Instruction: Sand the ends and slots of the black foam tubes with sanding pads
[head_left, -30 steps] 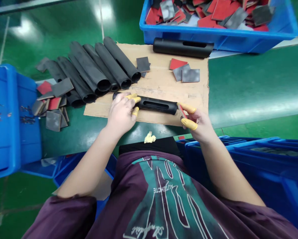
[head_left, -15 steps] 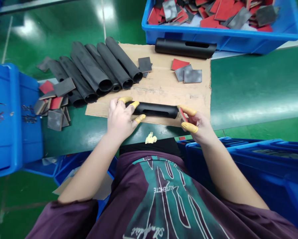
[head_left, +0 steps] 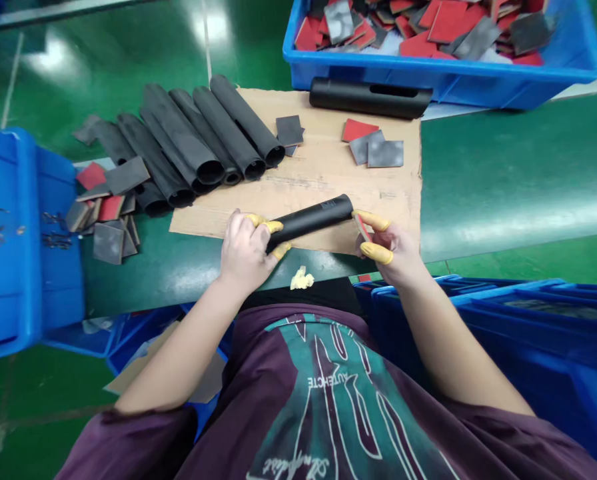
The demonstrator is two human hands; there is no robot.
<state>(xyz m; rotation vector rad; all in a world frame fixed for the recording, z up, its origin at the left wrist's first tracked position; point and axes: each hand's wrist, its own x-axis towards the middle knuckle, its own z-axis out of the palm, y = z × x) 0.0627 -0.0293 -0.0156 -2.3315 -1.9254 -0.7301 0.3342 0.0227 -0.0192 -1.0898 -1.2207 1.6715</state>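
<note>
Black tube, 1, long axis slanting up toward the right hand, its lower end hidden in the curled left hand; yellow-cotted right fingertips pinch 1 thin red pad, mostly hidden, just beside the tube's upper end.
</note>
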